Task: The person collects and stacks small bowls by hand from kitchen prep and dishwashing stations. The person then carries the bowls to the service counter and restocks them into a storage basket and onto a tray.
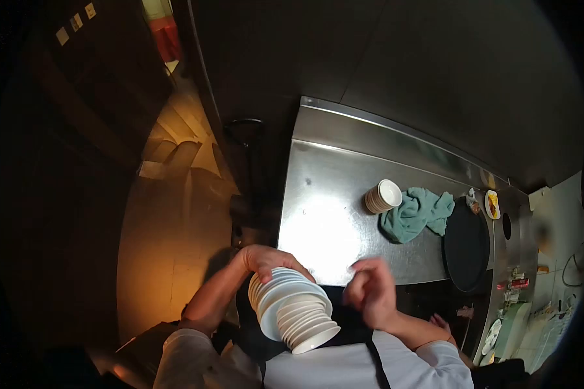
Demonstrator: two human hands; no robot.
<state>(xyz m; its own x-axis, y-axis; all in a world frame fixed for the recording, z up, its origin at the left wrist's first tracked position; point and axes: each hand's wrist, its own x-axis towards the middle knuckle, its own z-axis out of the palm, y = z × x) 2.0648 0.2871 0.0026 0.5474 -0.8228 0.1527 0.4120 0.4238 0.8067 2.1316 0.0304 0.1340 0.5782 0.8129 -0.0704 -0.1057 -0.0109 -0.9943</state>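
My left hand point(272, 260) grips a stack of white dishes point(266, 295) from above, thumb and fingers over its upper rims. The stack is tilted, close to my body. Against its lower side sits a second stack of smaller white dishes point(307, 324), also tilted. To the right of the stacks, my right hand point(373, 292) is raised near the counter's front edge. Its fingers are loosely curled and somewhat blurred, with a gap between thumb and forefinger and nothing visible in them. It is apart from the dishes.
On the steel counter point(331, 168) stand stacked small cups point(384, 196) beside a crumpled green cloth point(416, 215). A round black tray point(466, 245) lies at the right end, partly over the edge. Beyond it is a small white dish with yellow food point(492, 205). A dark wall rises behind.
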